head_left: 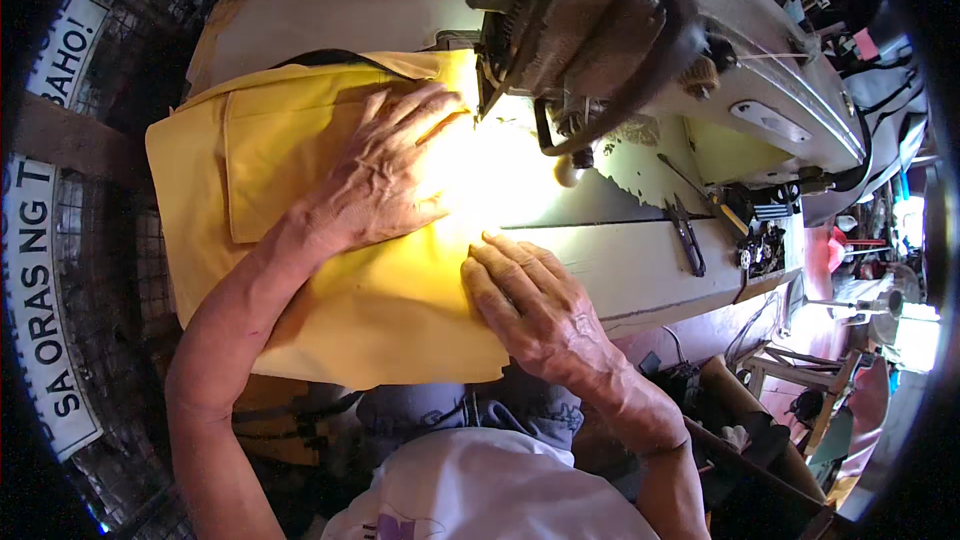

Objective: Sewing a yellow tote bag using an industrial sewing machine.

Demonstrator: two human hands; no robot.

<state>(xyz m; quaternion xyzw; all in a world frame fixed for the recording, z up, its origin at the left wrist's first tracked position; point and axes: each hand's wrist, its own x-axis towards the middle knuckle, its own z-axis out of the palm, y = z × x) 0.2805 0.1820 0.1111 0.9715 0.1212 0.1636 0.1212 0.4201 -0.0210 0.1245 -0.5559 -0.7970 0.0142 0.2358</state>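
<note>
A yellow fabric piece [370, 330] with a stitched panel or pocket [265, 170] lies across the bed of a sewing machine [570, 30]. Its front edge hangs over my lap. My left hand [395, 165] rests flat on the cloth, fingers spread, close to the needle area. At the cloth's right edge, my right hand [530, 295] lies with its fingers stretched toward the lit spot, the fingertips touching the fabric. Bright lamp light washes out the cloth between my hands, so the needle and seam cannot be made out. A dark strip [335, 58] shows along the far edge of the fabric.
To the right on the machine table lie thread snips [686, 237], a yellow-and-black handled tool [727, 212] and small metal parts [765, 250]. White signs [50, 300] hang on wire mesh at the left. Clutter and a wooden frame [830, 420] stand at the lower right.
</note>
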